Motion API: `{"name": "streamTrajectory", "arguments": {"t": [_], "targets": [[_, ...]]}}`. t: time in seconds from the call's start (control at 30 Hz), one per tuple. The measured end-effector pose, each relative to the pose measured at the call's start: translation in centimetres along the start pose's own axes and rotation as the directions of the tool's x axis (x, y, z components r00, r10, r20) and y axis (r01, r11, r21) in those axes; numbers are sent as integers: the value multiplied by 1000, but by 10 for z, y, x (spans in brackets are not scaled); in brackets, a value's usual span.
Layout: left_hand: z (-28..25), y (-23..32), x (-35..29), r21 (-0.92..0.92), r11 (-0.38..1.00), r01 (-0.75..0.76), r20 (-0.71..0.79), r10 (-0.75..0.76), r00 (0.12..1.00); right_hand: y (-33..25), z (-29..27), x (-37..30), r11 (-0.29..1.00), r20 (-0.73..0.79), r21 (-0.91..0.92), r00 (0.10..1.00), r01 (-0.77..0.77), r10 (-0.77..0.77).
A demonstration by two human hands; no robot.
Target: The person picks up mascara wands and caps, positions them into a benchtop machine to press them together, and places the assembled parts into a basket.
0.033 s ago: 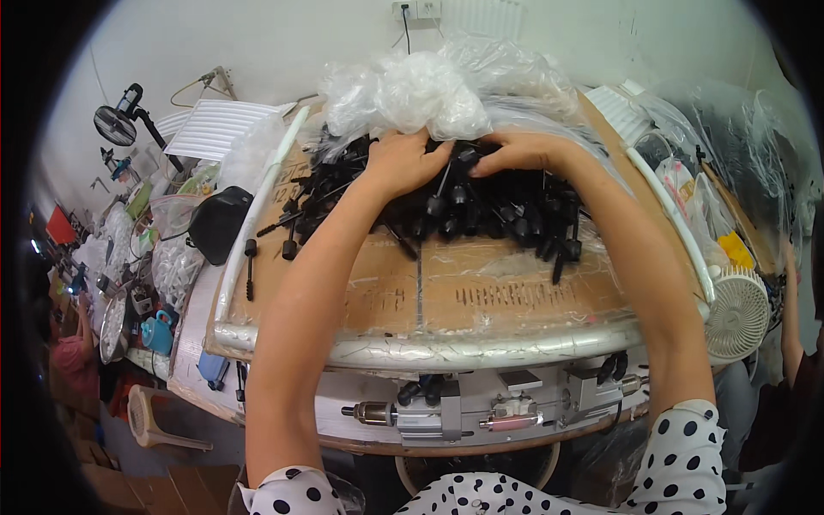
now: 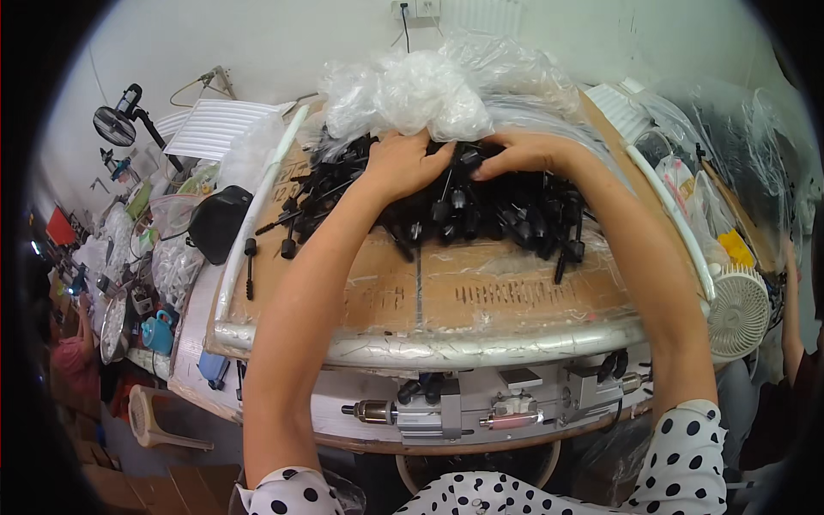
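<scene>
Black mascara wands (image 2: 515, 219) with round caps and thin stems lie in a loose heap on a cardboard-covered tray (image 2: 515, 300). My left hand (image 2: 410, 163) reaches into the back of the heap, its thumb stretched toward the right and its other fingers mostly hidden. Facing it, my right hand (image 2: 528, 154) dips in from the right. Its thumb touches or nearly touches a black cap (image 2: 469, 160), and its fingers go out of sight among the wands. Whether either hand grips anything is hidden. A single wand (image 2: 250, 268) lies apart on the left.
Crumpled clear plastic bags (image 2: 429, 94) rise behind the heap. White padded tubing (image 2: 481, 348) edges the tray. In front sits a metal clamp fixture (image 2: 515, 408). A white fan (image 2: 738, 313) stands at right, a black pouch (image 2: 221, 225) at left. Another person's arm (image 2: 791, 309) shows far right.
A few wands at the front of the heap have shifted slightly. Both hands stay in almost the same place.
</scene>
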State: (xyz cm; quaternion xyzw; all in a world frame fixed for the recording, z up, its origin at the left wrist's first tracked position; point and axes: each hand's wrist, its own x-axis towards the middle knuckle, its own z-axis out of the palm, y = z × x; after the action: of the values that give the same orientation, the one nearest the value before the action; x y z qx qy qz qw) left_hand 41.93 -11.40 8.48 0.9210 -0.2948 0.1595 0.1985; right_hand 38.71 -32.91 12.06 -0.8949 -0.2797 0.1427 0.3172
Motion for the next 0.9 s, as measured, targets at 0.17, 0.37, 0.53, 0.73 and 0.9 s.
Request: {"name": "streamTrajectory", "arguments": {"t": [0.17,0.37,0.53,0.73,0.9], "targets": [[-10,21,-36,-84,987,-138,-26,136,990,-14,13,-33,999,-35,-53,999,9,-11],[-39,55,-72,-82,988,-132,77,139,987,-27,27,-70,976,-52,-205,995,69,-81],[-57,66,-93,-202,972,-118,76,136,988,-45,55,-105,889,-338,-456,920,26,-200],[-58,59,-122,-132,956,-262,-393,192,899,-63,58,-143,935,-506,-341,818,101,-272],[-59,57,-167,-266,950,-163,-530,-3,848,-82,88,-148,849,-506,-506,745,152,-434]]}}
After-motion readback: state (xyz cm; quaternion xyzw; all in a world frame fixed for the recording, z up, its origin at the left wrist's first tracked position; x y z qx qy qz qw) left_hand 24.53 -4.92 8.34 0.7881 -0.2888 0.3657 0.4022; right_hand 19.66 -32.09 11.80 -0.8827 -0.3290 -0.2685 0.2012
